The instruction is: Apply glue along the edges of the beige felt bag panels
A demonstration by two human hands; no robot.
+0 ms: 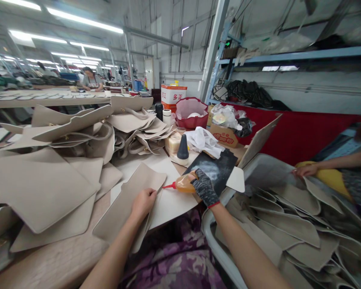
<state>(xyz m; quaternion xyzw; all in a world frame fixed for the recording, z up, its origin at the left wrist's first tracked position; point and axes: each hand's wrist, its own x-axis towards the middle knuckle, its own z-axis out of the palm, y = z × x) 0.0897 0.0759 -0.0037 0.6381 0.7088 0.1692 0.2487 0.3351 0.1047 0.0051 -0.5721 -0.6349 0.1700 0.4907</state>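
My right hand [205, 188], in a grey fingerless glove with a red cuff, is closed round a squeeze bottle [184, 184] of amber liquid. The bottle lies nearly level, its thin red nozzle pointing left at the edge of a beige leather-like panel [132, 190]. My left hand [143, 204] is closed on that edge, thumb and fingers pinching it just below the nozzle tip. The panel slants over a pale sheet [171, 200] on the table. A black board [212, 166] with whitish smears lies beyond my right hand.
Stacked beige bag pieces [45, 184] with handles cover the left. A grey bin [209, 228] of similar pieces stands at right, a co-worker's hand [303, 171] at its far rim. A black cone-topped container [183, 149], white plastic bag [205, 140] and red basket [192, 121] stand behind.
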